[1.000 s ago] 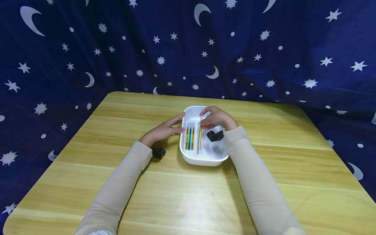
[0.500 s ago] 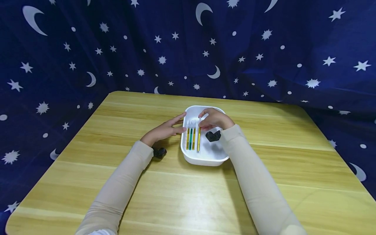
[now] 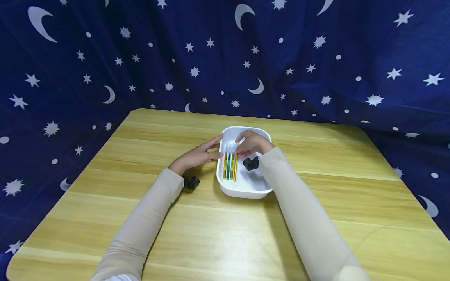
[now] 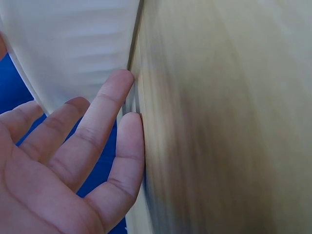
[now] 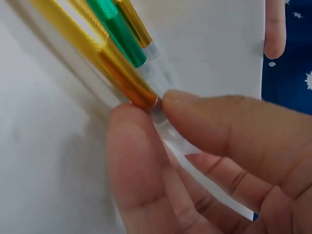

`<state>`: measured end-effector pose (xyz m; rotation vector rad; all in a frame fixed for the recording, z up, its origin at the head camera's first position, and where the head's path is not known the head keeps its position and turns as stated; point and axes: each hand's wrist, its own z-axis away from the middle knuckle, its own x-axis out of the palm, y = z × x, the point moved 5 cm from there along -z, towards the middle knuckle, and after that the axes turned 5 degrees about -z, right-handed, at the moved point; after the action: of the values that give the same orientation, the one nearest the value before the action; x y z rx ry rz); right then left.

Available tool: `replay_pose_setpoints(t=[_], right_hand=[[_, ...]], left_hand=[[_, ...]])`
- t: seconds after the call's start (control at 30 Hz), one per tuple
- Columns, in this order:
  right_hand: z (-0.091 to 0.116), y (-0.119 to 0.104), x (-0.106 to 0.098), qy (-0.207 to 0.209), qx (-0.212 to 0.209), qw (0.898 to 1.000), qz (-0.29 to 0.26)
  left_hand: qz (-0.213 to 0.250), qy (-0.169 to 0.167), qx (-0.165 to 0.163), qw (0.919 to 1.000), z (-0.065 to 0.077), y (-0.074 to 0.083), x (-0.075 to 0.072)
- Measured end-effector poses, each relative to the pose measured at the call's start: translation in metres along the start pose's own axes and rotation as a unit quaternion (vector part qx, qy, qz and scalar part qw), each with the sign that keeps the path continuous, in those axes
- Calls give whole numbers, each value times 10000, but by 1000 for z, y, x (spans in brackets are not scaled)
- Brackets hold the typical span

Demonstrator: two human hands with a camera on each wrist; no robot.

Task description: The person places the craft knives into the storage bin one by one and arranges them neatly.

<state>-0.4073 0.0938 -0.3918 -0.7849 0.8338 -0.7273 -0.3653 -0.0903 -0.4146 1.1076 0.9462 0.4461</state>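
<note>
A white tray (image 3: pixel 245 193) holds several slim metallic pen-shaped tools with clear ends, lying side by side along its left. Two gold tools and a green tool (image 3: pixel 228 169) lie there, and another gold tool (image 3: pixel 234 171) is right beside them. My right hand (image 3: pixel 253 143) pinches that last one near its clear end between thumb and fingers; the right wrist view shows its gold barrel (image 5: pixel 112 63) and greyish collar close up. My left hand (image 3: pixel 196 157) has its fingers spread at the tray's left side, and the left wrist view shows fingertips by the outer wall (image 4: pixel 78 44).
The tray stands on a wooden table (image 3: pixel 218 234). A black device (image 3: pixel 251 163) shows by my right wrist, over the tray, and another black device (image 3: pixel 191 183) by my left wrist. A dark blue curtain (image 3: pixel 211 93) with stars and moons hangs behind.
My right hand has moved left with the gold tool, from apart in the tray's middle to right beside the other tools. The left hand stays at the tray's side.
</note>
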Motion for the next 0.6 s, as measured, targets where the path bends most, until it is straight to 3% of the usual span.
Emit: replay_pose_setpoints(t=[0.6], right_hand=[[-8, 6, 1, 234, 318, 9992, 107]], left_hand=[[41, 23, -18, 10000, 0, 0, 0]])
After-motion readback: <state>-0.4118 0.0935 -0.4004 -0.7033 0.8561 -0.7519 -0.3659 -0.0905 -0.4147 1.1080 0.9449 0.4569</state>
